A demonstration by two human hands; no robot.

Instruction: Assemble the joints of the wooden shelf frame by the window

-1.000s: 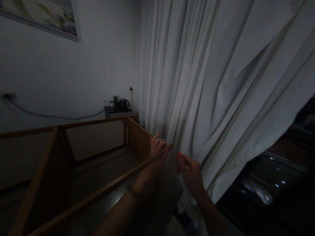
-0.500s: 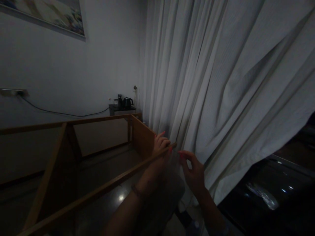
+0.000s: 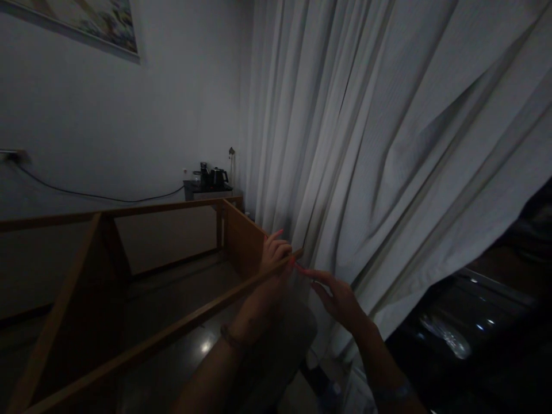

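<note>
A brown wooden frame (image 3: 181, 329) with long rails and upright panels stands in front of me. My left hand (image 3: 276, 256) is closed round the right end of its near rail, fingers over the far side and a red-nailed fingertip on the near side. From the right, my right hand (image 3: 338, 293) reaches to that same end. Its index finger stretches out to the rail's tip, close to my left fingertip, while the thumb stays apart below. Any small part between the fingertips is too dark to make out.
Long pale curtains (image 3: 336, 161) hang close on the right. A small dark cabinet (image 3: 209, 190) in the far corner bears a black kettle (image 3: 218, 177). A cable (image 3: 86, 192) runs along the wall. A grey rounded seat-like shape (image 3: 288, 333) lies below my hands.
My right thumb and index finger, earlier close together by the rail's end, are now apart, with the index stretched towards the rail. My left hand keeps its grip. The view has shifted slightly right.
</note>
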